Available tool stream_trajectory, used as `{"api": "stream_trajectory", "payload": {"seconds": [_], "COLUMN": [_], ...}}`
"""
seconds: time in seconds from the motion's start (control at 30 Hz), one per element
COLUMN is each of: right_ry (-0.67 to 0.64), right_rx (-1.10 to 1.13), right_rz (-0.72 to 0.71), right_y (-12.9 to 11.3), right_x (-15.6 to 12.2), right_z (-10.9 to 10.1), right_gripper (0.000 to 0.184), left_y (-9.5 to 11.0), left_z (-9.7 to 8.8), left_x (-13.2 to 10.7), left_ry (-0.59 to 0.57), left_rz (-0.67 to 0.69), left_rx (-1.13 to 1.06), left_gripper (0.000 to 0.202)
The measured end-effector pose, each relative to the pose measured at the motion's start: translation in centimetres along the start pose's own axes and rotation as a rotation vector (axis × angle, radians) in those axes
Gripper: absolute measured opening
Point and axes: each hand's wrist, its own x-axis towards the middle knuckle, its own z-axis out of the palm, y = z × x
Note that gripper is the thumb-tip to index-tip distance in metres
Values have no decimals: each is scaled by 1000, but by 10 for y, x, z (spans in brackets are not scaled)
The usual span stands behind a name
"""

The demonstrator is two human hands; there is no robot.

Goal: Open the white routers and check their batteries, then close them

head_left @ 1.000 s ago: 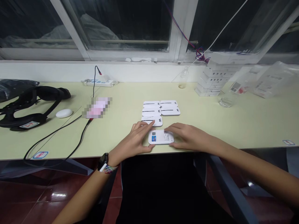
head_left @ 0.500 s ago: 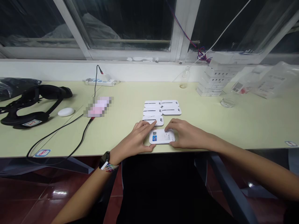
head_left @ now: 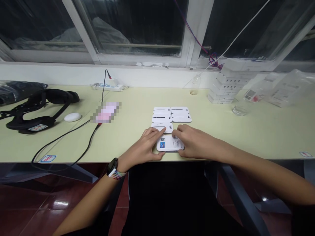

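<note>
A flat white device with rounded corners (head_left: 168, 144) lies near the front edge of the table. Its top bears a blue sticker, a QR code and small print; small dark openings show along the near side. My left hand (head_left: 147, 144) is around its left end, thumb at the near side, index finger stretched over the white device behind. At the right end, my right hand (head_left: 190, 141) grips it between thumb and curled fingers. Beyond my hands, several similar white devices (head_left: 161, 118) lie side by side in rows, each with a black stripe and a W-like mark.
A pixelated phone-like thing (head_left: 107, 112) with a black cable, a white oval case (head_left: 72, 117) and a black headset (head_left: 39, 111) are on the left. A power strip (head_left: 109, 87) sits at the wall. White boxes (head_left: 225, 87), a glass (head_left: 240, 109) and a clear bottle (head_left: 195, 83) stand right.
My right hand's fingers have curled further over the device's right end. The near side of the device shows more, as if slightly tilted. My left hand stays about the same; the view has shifted slightly.
</note>
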Motion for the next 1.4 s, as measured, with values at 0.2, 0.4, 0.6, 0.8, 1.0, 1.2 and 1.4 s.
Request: {"api": "stream_trajectory", "payload": {"seconds": [0.2, 0.4, 0.6, 0.8, 1.0, 1.2, 1.4], "right_ry": [-27, 304, 438, 429, 366, 349, 104], "right_rx": [-55, 63, 131, 210, 52, 202, 180], "right_rz": [12, 113, 593, 841, 882, 315, -279], "right_y": [-3, 35, 97, 132, 127, 74, 24], "right_x": [-1, -24, -65, -81, -71, -38, 19], "right_z": [3, 16, 24, 27, 16, 14, 23], "right_gripper": [19, 26, 36, 77, 85, 26, 20], "left_y": [5, 8, 7, 8, 7, 7, 9], "left_z": [-1, -3, -2, -4, -5, -6, -6], "left_x": [0, 0, 0, 1, -1, -2, -2], "left_ry": [-5, 1, 3, -10, -8, -9, -2], "left_rz": [-36, -92, -74, -66, -88, -108, -121], "left_rx": [-56, -76, -25, 9, -4, -26, -40], "left_gripper": [112, 109, 96, 92, 93, 94, 96]}}
